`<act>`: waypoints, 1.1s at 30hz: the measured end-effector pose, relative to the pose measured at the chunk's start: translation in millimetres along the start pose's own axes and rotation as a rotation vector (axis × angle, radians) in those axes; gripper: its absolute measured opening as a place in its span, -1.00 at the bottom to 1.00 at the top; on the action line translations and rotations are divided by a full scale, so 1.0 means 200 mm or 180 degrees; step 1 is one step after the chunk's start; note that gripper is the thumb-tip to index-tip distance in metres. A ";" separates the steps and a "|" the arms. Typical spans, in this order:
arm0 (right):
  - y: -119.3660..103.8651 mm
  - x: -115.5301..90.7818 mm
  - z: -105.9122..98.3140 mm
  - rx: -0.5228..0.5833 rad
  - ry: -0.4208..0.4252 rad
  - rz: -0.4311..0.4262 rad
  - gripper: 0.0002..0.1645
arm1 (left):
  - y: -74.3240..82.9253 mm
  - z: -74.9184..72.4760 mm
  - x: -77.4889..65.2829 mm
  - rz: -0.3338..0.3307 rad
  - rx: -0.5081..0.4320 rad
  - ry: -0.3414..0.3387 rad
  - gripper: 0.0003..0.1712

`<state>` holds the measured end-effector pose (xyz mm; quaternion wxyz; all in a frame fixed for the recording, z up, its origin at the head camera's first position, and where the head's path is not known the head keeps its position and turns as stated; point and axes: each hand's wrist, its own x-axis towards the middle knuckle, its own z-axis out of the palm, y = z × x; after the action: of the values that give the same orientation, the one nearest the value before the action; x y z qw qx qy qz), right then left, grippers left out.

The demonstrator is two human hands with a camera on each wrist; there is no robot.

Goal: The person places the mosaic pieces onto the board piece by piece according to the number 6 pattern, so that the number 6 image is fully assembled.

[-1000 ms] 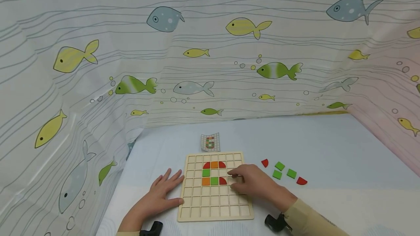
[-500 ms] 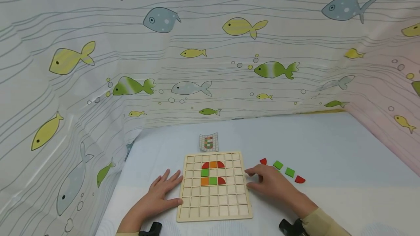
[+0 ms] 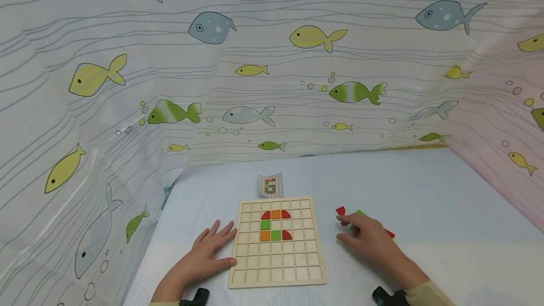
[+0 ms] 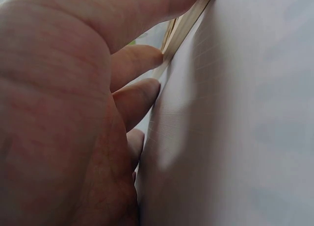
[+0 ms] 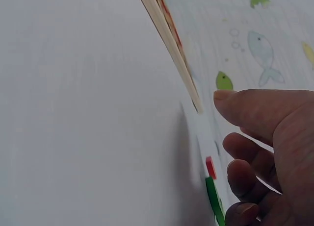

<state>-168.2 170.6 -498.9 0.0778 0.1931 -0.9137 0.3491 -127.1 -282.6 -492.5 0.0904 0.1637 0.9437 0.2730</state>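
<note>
A wooden grid board holds several coloured pieces: orange and green squares and red quarter-rounds. My left hand lies with spread fingers along its left edge, thumb touching the frame; the left wrist view shows these fingertips at the board's side. To the right of the board, my right hand hovers over loose pieces, thumb and index finger apart and nothing between them. A red quarter-round lies just beyond its fingertips. A green square and another red piece show partly behind the hand, which hides other pieces.
A small card with a coloured grid pattern lies behind the board. The pale tabletop runs back to a fish-print curtain, which also closes in the left and right sides.
My right hand has moved right, away from the board's upper squares to the loose pieces beside it. The left hand stays at the board's edge, and the pieces on the board are unchanged.
</note>
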 end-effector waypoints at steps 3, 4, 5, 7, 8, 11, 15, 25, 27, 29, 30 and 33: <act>0.03 -0.01 -0.02 -0.0066 0.0102 0.0018 -0.55 | 0.00 0.00 0.00 0.0008 0.0010 -0.0004 -0.04; 0.03 -0.02 -0.02 -0.0085 0.0125 0.0024 -0.55 | 0.00 0.00 0.00 0.0013 0.0014 -0.0004 -0.04; 0.04 -0.02 -0.03 -0.0103 0.0144 0.0050 -0.55 | 0.00 -0.01 0.00 0.0017 0.0016 -0.0004 -0.04; 0.05 -0.03 -0.04 -0.0167 0.0171 0.0085 -0.55 | 0.00 -0.01 0.00 0.0021 0.0022 -0.0002 -0.04; 0.06 -0.04 -0.04 -0.0194 0.0186 0.0095 -0.54 | -0.01 -0.01 0.00 0.0024 0.0021 0.0001 -0.05; 0.07 -0.05 -0.05 -0.0249 0.0230 0.0131 -0.54 | -0.01 -0.01 0.00 0.0024 -0.0003 -0.0001 -0.05; 0.09 -0.05 -0.05 -0.0301 0.0255 0.0160 -0.57 | -0.01 -0.01 0.00 0.0015 -0.0019 -0.0018 -0.04; 0.11 -0.05 -0.04 -0.0340 0.0093 0.0250 -0.70 | -0.01 0.00 0.01 -0.0022 0.0008 -0.0016 -0.02; 0.11 -0.05 -0.04 -0.0349 0.0069 0.0238 -0.72 | -0.01 0.00 0.01 -0.0018 0.0004 -0.0014 -0.02; 0.11 -0.05 -0.04 -0.0364 0.0075 0.0202 -0.71 | -0.01 -0.01 0.01 -0.0014 -0.0001 -0.0014 -0.02; 0.11 -0.05 -0.04 -0.0389 0.0096 0.0175 -0.69 | -0.01 0.00 0.01 -0.0013 -0.0011 -0.0014 -0.03; 0.10 -0.06 -0.04 -0.0545 0.0181 0.0119 -0.65 | -0.01 0.00 0.01 -0.0012 -0.0028 -0.0028 -0.03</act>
<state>-165.7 194.2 -507.9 0.1134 0.1587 -0.9410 0.2765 -129.6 -283.6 -493.2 0.0957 0.1627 0.9424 0.2763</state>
